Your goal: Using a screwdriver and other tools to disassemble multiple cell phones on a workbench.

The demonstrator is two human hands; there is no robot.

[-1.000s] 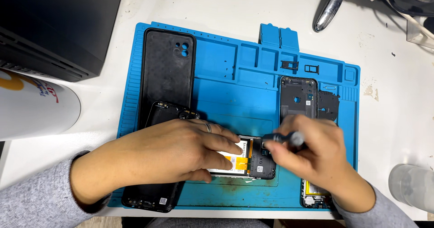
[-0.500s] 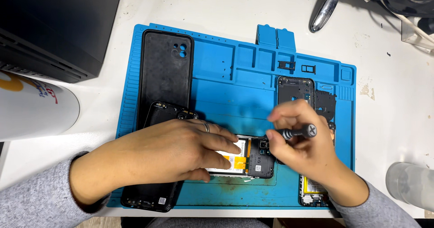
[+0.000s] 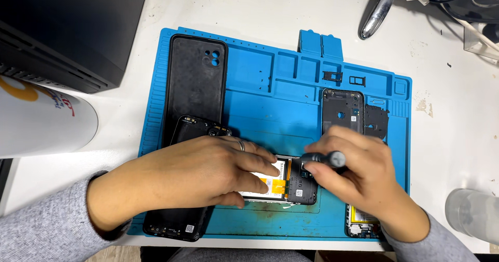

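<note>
Compared with the frame one second earlier, the right hand (image 3: pixel 364 181) sits slightly higher and the screwdriver (image 3: pixel 323 159) now lies almost level instead of tilted down; the left hand (image 3: pixel 200 176) has not shifted.

Progress, judged from the layout: disassembly is well advanced. The opened phone (image 3: pixel 283 184) lies near the front edge of the blue repair mat (image 3: pixel 270 101) with its back removed, its white battery, an orange flex strip and the dark board cover exposed. Work on the board end appears unfinished.

Hands:
- Left hand: laid flat and palm down across the opened phone, fingers extended and close together, pressing it to the mat. It grips nothing. A ring shows on one finger.
- Right hand: closed around the grey-handled screwdriver, fingers curled on the handle. The tip points left toward the phone's board end; whether it touches a screw cannot be determined.

Surrounding items, near to far:
- A second phone (image 3: pixel 176 225) lies partly under the left forearm.
- Another phone body (image 3: pixel 361 225) shows below the right wrist.
- A black mid-frame (image 3: pixel 341 111) and a small black cover (image 3: pixel 376 121) lie behind the right hand.
- A black back cover (image 3: pixel 195 90) lies at the mat's left.
- Two card trays (image 3: pixel 343 77) rest near the far edge.
</note>
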